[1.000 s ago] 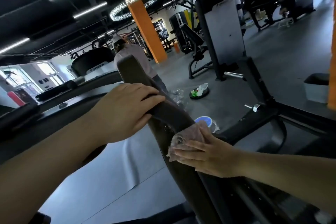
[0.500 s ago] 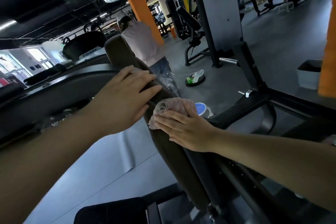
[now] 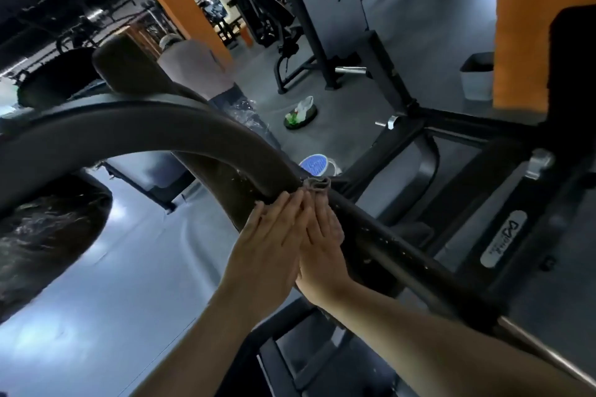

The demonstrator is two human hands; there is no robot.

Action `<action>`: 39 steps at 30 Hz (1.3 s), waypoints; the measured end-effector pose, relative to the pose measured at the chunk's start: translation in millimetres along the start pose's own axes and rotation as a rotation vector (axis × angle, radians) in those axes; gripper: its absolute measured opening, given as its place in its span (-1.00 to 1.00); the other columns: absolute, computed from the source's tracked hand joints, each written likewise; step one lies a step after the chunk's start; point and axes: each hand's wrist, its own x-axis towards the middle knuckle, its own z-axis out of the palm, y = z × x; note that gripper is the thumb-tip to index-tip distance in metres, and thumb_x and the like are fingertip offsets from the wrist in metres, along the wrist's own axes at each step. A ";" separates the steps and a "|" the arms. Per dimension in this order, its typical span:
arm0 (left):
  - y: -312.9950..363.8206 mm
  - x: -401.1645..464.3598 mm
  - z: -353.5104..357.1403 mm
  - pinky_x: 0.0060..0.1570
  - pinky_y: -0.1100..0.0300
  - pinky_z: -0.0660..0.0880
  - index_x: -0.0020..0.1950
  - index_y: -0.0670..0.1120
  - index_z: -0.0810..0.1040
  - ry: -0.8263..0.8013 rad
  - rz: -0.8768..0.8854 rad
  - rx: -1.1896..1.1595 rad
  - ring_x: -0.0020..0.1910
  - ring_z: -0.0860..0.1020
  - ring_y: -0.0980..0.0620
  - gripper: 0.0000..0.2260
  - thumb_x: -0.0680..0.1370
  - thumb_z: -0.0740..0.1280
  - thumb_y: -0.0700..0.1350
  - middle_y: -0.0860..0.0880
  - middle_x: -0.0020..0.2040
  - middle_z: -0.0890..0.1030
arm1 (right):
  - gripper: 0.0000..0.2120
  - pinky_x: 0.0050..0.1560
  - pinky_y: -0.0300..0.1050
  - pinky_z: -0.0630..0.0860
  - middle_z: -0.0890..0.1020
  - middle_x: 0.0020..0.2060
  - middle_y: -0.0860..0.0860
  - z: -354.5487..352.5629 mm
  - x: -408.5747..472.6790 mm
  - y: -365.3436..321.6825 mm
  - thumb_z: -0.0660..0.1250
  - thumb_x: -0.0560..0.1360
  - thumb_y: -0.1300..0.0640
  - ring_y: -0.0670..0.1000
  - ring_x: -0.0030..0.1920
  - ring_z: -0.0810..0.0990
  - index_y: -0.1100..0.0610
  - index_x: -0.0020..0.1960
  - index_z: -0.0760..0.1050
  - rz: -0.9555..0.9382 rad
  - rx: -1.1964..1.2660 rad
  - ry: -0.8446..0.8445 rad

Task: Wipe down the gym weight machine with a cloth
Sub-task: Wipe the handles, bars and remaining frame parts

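On the machine's padded arm (image 3: pixel 206 138), the right hand (image 3: pixel 322 235) presses the cloth (image 3: pixel 317 185) under straight, closed fingers to wipe, while the left hand (image 3: pixel 274 235), fingers flat together, braces the pad alongside.

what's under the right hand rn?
The right hand lies flat on the machine's dark pad. A bunched cloth pokes out past its fingertips. How much cloth sits beneath the palm is hidden. The left hand lies alongside.
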 end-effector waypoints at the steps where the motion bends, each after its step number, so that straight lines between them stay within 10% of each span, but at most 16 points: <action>1: -0.3 -2.1 5.3 0.44 -0.03 -0.03 0.47 -0.18 0.13 -0.001 0.027 0.002 0.47 0.12 -0.10 -0.45 0.50 0.09 -0.04 -0.12 0.48 0.20 | -0.27 0.52 0.01 -0.15 -0.12 0.53 0.13 5.5 -8.2 0.9 0.06 0.58 -0.05 0.16 0.53 -0.12 0.17 0.54 -0.29 0.065 0.056 -0.005; 9: 24.8 -22.9 44.2 0.41 -0.09 -0.04 0.42 -0.19 0.33 -0.080 0.160 -0.072 0.43 0.22 -0.14 -0.32 0.31 0.38 -0.09 -0.17 0.42 0.37 | -0.46 0.49 0.13 0.09 0.08 0.51 0.24 43.6 -68.9 -1.3 -0.18 0.68 -0.03 0.20 0.53 0.01 0.30 0.51 0.07 0.458 0.162 -0.115; 14: 36.3 -31.2 65.8 0.36 -0.05 0.07 0.31 -0.21 0.44 -0.111 0.224 -0.120 0.34 0.39 -0.19 -0.27 0.18 0.54 -0.07 -0.21 0.35 0.43 | -0.46 0.53 -0.05 -0.07 -0.21 0.55 0.02 66.3 -109.2 2.4 -0.21 0.65 -0.12 0.00 0.54 -0.20 0.00 0.53 -0.33 0.707 0.449 -0.017; 19: 34.3 -36.9 79.2 0.41 -0.07 0.02 0.28 -0.24 0.50 -0.139 0.240 -0.103 0.35 0.41 -0.20 -0.29 0.17 0.56 -0.07 -0.24 0.34 0.45 | -0.55 0.09 -0.23 0.48 0.48 0.19 -0.15 63.3 -110.8 0.5 0.04 0.67 0.12 -0.25 0.09 0.51 0.02 0.51 -0.02 1.112 0.895 0.176; 21: 37.6 -37.3 85.6 0.44 -0.06 -0.07 0.29 -0.24 0.48 -0.125 0.252 -0.120 0.35 0.38 -0.20 -0.28 0.16 0.55 -0.10 -0.24 0.33 0.46 | -0.49 0.45 -0.07 0.16 0.15 0.49 -0.26 57.4 -92.2 -14.2 -0.01 0.67 0.06 -0.22 0.46 0.17 0.10 0.56 -0.08 1.039 0.787 0.161; 24: 43.5 -37.8 94.2 0.46 -0.04 -0.16 0.34 -0.24 0.34 -0.107 0.270 -0.134 0.42 0.28 -0.17 -0.24 0.19 0.51 -0.14 -0.23 0.38 0.41 | -0.39 0.52 0.05 -0.24 -0.31 0.52 -0.12 67.5 -95.7 -13.0 -0.11 0.61 -0.10 -0.10 0.50 -0.35 0.12 0.57 -0.16 0.932 0.613 0.135; 31: 47.3 -38.7 108.7 0.46 -0.03 -0.23 0.36 -0.18 0.38 -0.133 0.281 -0.121 0.42 0.20 -0.12 -0.27 0.22 0.50 -0.12 -0.19 0.44 0.30 | -0.39 0.54 0.05 -0.06 -0.17 0.53 -0.20 90.1 -119.6 11.9 0.06 0.60 -0.01 -0.25 0.50 -0.17 -0.06 0.56 -0.15 1.166 0.798 0.285; 35: 47.0 -39.0 112.2 0.45 -0.01 -0.24 0.31 -0.16 0.51 -0.148 0.276 -0.081 0.45 0.17 -0.11 -0.38 0.25 0.47 -0.10 -0.18 0.45 0.31 | -0.48 0.33 -0.54 0.07 -0.05 0.53 -0.04 97.1 -127.2 21.8 0.03 0.66 0.08 -0.49 0.38 -0.04 0.08 0.56 -0.08 1.359 0.896 0.303; 39: 48.8 -40.3 115.9 0.45 -0.01 -0.25 0.33 -0.16 0.50 -0.146 0.258 -0.065 0.46 0.15 -0.10 -0.40 0.29 0.44 -0.08 -0.17 0.47 0.25 | -0.26 0.50 0.09 0.11 0.08 0.51 0.11 111.2 -135.3 33.2 0.02 0.51 -0.24 0.06 0.50 0.09 0.18 0.52 -0.01 1.540 0.825 0.292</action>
